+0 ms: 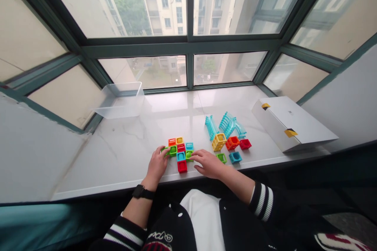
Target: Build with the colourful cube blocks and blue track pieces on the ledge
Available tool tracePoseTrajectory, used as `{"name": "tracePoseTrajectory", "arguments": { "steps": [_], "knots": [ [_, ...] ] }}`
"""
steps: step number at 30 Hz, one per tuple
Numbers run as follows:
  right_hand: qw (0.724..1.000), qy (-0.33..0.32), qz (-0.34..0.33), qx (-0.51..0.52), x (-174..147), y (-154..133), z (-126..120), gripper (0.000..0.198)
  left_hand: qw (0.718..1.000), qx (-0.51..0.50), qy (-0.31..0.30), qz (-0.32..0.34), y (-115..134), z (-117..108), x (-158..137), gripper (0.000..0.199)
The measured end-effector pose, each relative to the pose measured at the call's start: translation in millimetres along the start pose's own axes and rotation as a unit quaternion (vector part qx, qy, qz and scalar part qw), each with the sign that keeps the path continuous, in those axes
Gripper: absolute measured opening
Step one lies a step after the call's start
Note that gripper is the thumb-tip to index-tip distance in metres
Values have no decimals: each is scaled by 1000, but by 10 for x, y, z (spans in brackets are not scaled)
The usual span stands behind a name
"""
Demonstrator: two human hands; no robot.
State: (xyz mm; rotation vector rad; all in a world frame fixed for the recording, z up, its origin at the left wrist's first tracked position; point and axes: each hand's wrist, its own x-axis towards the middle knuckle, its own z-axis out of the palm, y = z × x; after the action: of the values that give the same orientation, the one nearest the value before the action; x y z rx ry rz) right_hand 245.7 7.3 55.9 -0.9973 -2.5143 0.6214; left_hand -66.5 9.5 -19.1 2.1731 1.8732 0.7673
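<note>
Several coloured toy blocks, hollow cubes by their look, stand together in a cluster near the sill's front edge. Its red block (182, 166) is nearest to me, with a light-blue block (180, 156) just behind it. My left hand (156, 164), a watch on its wrist, has curled fingers on the green block (172, 150) at the cluster's left side. On the right, my right hand (208, 163) touches another green block (189, 155) with its fingertips, the thumb held apart. At the back of the cluster are a red block (172, 141) and a yellow block (179, 140).
Right of the cluster stand a tall yellow block (219, 142), an orange-red block (232, 142), a teal block (235, 157) and clear blue track pieces (227, 124). A clear plastic bin (120, 106) stands back left. A white box (297, 121) lies at right, before the windows.
</note>
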Motion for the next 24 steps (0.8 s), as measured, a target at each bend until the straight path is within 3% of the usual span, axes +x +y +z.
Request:
{"name": "tracePoseTrajectory", "arguments": {
  "steps": [7, 19, 24],
  "knots": [
    [996, -57, 53, -35, 11, -46, 263, 63, 999, 33, -7, 6, 5, -20, 0, 37],
    [995, -45, 83, -10, 13, -41, 363, 61, 997, 43, -49, -33, -27, -101, -30, 44],
    [996, -37, 81, 4, -11, -15, 392, 64, 998, -21, -49, -40, -4, -235, -59, 51]
  ]
}}
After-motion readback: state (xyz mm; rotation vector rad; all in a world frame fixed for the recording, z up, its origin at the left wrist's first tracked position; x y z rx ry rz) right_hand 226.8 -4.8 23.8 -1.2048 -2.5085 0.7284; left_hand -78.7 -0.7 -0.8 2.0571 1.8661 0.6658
